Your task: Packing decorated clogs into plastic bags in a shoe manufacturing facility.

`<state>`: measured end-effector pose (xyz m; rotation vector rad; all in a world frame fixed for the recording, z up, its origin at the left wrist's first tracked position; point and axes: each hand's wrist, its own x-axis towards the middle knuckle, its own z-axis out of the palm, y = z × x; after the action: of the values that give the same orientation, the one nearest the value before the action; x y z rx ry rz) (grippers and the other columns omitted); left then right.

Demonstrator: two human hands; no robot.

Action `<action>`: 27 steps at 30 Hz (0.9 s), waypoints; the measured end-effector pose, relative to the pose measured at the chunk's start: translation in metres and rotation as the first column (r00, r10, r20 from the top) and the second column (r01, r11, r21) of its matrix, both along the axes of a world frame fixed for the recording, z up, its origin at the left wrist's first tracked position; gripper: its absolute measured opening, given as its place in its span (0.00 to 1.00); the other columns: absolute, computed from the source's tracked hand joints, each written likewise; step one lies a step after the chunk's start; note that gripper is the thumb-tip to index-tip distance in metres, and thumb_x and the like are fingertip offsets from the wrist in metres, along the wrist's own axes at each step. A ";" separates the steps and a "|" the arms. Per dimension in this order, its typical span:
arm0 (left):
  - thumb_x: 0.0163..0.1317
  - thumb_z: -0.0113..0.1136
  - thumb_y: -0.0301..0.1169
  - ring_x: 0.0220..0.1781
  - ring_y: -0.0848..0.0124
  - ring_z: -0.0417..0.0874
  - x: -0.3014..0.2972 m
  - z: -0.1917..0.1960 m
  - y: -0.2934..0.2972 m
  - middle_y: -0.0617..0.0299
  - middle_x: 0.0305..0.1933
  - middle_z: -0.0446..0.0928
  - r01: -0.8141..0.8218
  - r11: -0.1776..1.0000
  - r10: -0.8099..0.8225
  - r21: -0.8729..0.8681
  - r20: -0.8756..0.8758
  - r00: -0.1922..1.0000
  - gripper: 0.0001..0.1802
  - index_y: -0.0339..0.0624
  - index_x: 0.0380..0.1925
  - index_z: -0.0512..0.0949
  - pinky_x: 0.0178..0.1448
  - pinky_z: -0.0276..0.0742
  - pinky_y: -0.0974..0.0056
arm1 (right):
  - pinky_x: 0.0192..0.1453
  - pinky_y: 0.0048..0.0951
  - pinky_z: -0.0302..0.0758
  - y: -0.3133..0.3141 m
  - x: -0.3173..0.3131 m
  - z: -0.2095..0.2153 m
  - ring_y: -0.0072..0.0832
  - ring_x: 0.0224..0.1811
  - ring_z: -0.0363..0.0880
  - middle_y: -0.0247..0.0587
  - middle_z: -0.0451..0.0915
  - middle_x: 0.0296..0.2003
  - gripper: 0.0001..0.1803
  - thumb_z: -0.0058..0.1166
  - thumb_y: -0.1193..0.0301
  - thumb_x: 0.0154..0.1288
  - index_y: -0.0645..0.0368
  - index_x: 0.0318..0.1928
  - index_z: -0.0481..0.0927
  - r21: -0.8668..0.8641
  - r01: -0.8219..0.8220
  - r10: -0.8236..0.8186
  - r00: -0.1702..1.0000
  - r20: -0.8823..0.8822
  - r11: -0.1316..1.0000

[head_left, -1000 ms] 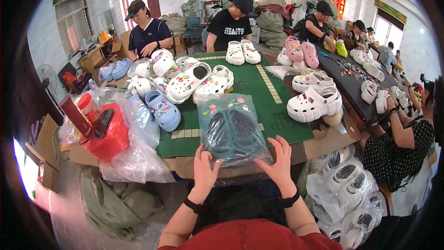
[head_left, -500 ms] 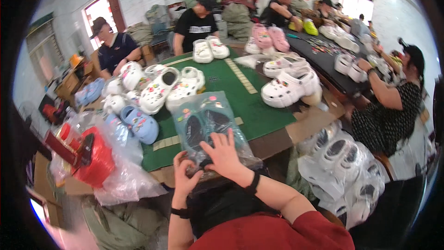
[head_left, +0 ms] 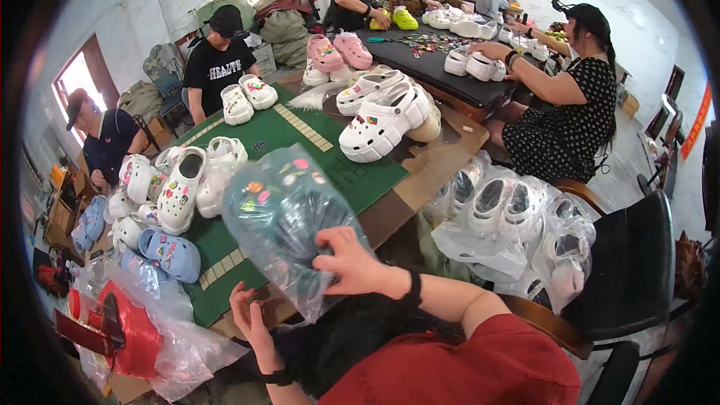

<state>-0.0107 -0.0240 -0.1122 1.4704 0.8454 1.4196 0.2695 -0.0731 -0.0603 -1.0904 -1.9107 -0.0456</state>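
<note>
My right hand [head_left: 351, 262] grips a clear plastic bag holding a pair of teal clogs [head_left: 289, 195] with colourful charms. The bagged clogs are lifted and tilted at the near edge of the green table mat. Below the bag's near end, my left hand [head_left: 253, 322] has its fingers apart and holds nothing. To the left of the bag, white clogs with charms [head_left: 182, 191] lie heaped beside a light blue clog [head_left: 171, 253]. A large white clog [head_left: 382, 124] stands to the right on the mat.
At the near left sits a red roll of plastic twine [head_left: 139, 334] among clear bags. Bagged white clogs [head_left: 517, 210] are piled at my right, beside a black chair [head_left: 626, 262]. Several co-workers sit around the green mat [head_left: 296, 142] and the black table [head_left: 427, 67].
My right hand has taken hold of the bagged clogs and raised them off the table. My left hand has come away from the bag. The view has turned to the right.
</note>
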 end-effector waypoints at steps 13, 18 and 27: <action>0.65 0.58 0.20 0.36 0.81 0.70 0.003 -0.011 0.007 0.64 0.44 0.76 -0.081 0.996 0.088 0.043 -0.204 0.975 0.03 0.37 0.36 0.75 0.41 0.66 0.76 | 0.60 0.47 0.66 -0.172 0.202 0.128 0.50 0.53 0.67 0.50 0.70 0.50 0.33 0.77 0.58 0.37 0.62 0.43 0.76 0.052 0.860 -0.822 0.465 0.330 0.507; 0.68 0.59 0.24 0.33 0.83 0.66 0.011 -0.009 0.007 0.69 0.38 0.74 -0.083 0.992 0.104 0.090 -0.269 0.958 0.04 0.37 0.35 0.75 0.37 0.63 0.75 | 0.63 0.49 0.68 -0.262 0.250 0.100 0.51 0.59 0.66 0.50 0.72 0.52 0.37 0.77 0.56 0.34 0.62 0.45 0.79 -0.210 0.977 -0.770 0.152 0.620 0.023; 0.66 0.62 0.25 0.31 0.81 0.68 0.015 -0.007 0.003 0.69 0.33 0.73 -0.132 0.980 0.177 0.150 -0.351 0.920 0.05 0.36 0.33 0.75 0.36 0.66 0.74 | 0.51 0.41 0.75 -0.246 0.258 0.068 0.36 0.43 0.84 0.39 0.84 0.39 0.36 0.73 0.39 0.39 0.57 0.40 0.87 -0.144 0.952 -0.340 0.046 0.939 -0.270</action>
<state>0.0045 -0.0210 -0.1196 1.8310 1.1403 1.3530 0.5279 -0.3186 0.0078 -3.4579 -1.0304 -0.1400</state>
